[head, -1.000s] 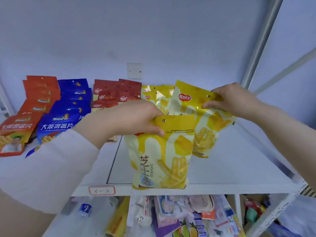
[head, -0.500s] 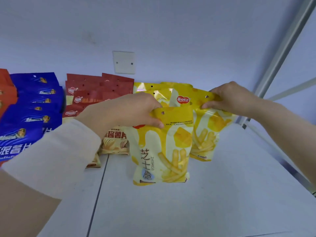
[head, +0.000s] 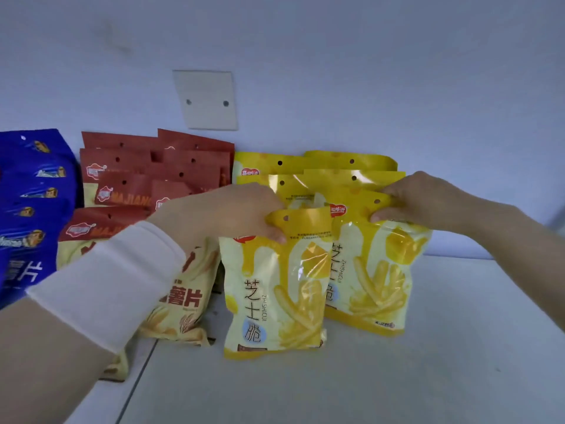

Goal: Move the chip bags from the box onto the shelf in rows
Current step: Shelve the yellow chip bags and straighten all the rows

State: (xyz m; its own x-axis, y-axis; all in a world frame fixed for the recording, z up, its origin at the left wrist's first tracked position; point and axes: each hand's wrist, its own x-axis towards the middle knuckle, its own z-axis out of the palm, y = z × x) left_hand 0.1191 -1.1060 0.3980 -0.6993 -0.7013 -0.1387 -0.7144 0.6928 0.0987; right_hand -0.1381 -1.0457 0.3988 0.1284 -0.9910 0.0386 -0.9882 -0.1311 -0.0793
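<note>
1. Hands work at a flat white shelf [head: 397, 377]. The left hand [head: 223, 214], coming out of a white knitted sleeve cuff [head: 104, 292], has its grip closed on the top-left corner of a glossy yellow-and-cream plastic chip bag printed with fries [head: 275, 295], with the thumb on the front just below the hang hole.
2. That bag stands upright with its bottom edge on the shelf, foremost of the yellow ones.
3. The right hand [head: 428, 200] has its grip pinched on the top-right edge of a second yellow chip bag with the same print [head: 379, 270]. This bag stands upright just behind and to the right of the first, which overlaps its left side.
4. More yellow bags of the same kind [head: 321, 166] stand in rows behind these two, back towards the pale wall.
5. Left of them are rows of red-topped cream chip bags [head: 146, 166]. Further left, at the picture's edge, are dark blue chip bags [head: 33, 185].
6. A square white cover plate with two screws [head: 208, 99] sits on the wall above the red-topped bags.
</note>
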